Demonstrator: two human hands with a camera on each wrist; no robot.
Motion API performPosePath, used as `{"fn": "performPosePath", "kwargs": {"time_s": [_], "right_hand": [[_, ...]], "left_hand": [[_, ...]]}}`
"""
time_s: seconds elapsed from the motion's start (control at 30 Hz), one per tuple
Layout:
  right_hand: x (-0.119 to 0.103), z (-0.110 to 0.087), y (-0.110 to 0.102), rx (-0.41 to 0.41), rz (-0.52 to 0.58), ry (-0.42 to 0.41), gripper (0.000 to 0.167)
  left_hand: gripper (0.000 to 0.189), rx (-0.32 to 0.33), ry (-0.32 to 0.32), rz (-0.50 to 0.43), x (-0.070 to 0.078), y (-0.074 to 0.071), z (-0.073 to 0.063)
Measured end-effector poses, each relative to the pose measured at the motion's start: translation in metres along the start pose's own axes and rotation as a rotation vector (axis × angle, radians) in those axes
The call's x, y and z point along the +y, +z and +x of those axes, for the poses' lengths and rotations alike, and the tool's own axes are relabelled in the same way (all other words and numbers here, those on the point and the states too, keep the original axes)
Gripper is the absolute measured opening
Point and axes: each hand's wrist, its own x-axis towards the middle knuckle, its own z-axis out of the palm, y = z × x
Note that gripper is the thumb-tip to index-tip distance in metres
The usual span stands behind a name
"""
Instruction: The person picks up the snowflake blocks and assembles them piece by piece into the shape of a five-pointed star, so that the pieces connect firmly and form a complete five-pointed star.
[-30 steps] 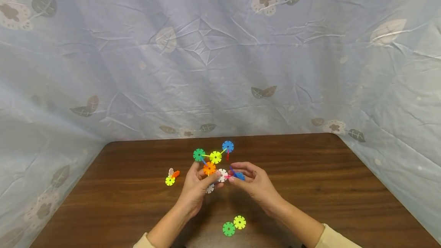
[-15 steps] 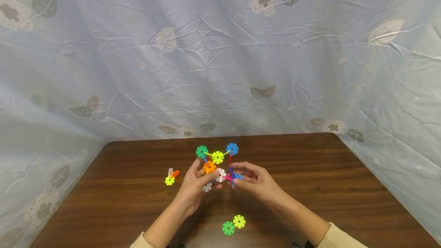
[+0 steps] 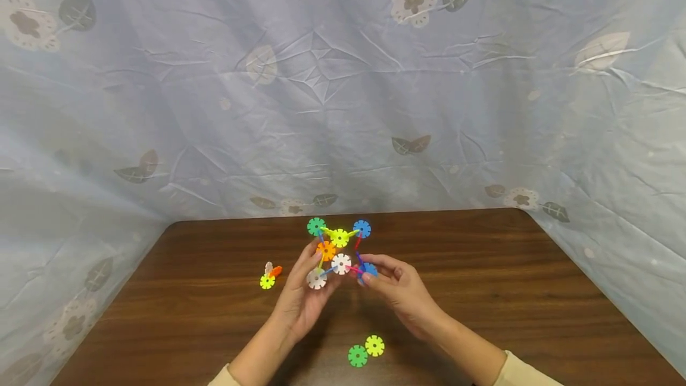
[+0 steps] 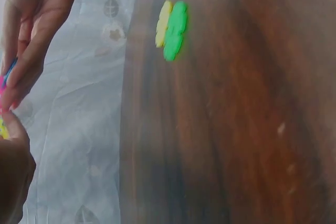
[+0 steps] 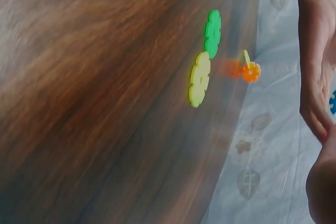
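Note:
Both hands hold up a ring of notched plastic building discs in the head view. My left hand (image 3: 300, 288) grips its left side, near the orange disc (image 3: 326, 250) and a lower white disc (image 3: 317, 279). Another white disc (image 3: 341, 264) sits at the front middle. With thumb and fingers, my right hand (image 3: 403, 290) pinches the lower blue disc (image 3: 368, 271) at the right. Along the top run a green disc (image 3: 316, 227), a yellow disc (image 3: 340, 238) and an upper blue disc (image 3: 361, 229). Discs seen edge-on join them. The wrist views show only parts of the hands.
On the brown wooden table (image 3: 482, 267) a loose green disc (image 3: 358, 356) and a yellow disc (image 3: 374, 345) lie near the front. A small joined cluster (image 3: 268, 280) of yellow, orange and whitish discs sits to the left. A patterned cloth (image 3: 321, 106) hangs behind.
The disc ring has tilted and risen slightly, its lower white disc now in plain sight. My left thumb has left the front white disc. My right hand keeps hold of the lower blue disc.

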Motion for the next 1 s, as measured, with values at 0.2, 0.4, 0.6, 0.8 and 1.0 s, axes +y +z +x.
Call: {"fn": "performPosePath", "kwargs": {"time_s": [0.2, 0.4, 0.6, 0.8, 1.0], "right_hand": [[0.002, 0.001, 0.008, 0.121, -0.03, 0.024, 0.054], [0.004, 0.0, 0.015, 0.205, -0.196, 0.015, 0.046], [0.004, -0.002, 0.014, 0.193, -0.314, -0.027, 0.039], [0.003, -0.005, 0.005, 0.077, -0.317, -0.023, 0.044], [-0.003, -0.001, -0.002, 0.023, -0.283, 0.003, 0.045]], "left_hand": [[0.066, -0.024, 0.038, 0.001, -0.011, 0.002, 0.0], [0.081, 0.022, 0.029, 0.028, -0.016, 0.004, -0.001], [0.075, 0.052, 0.007, -0.012, -0.015, 0.003, -0.001], [0.071, 0.045, -0.015, -0.031, -0.012, 0.003, -0.001], [0.065, 0.023, -0.029, -0.011, -0.01, 0.001, 0.001]]}}
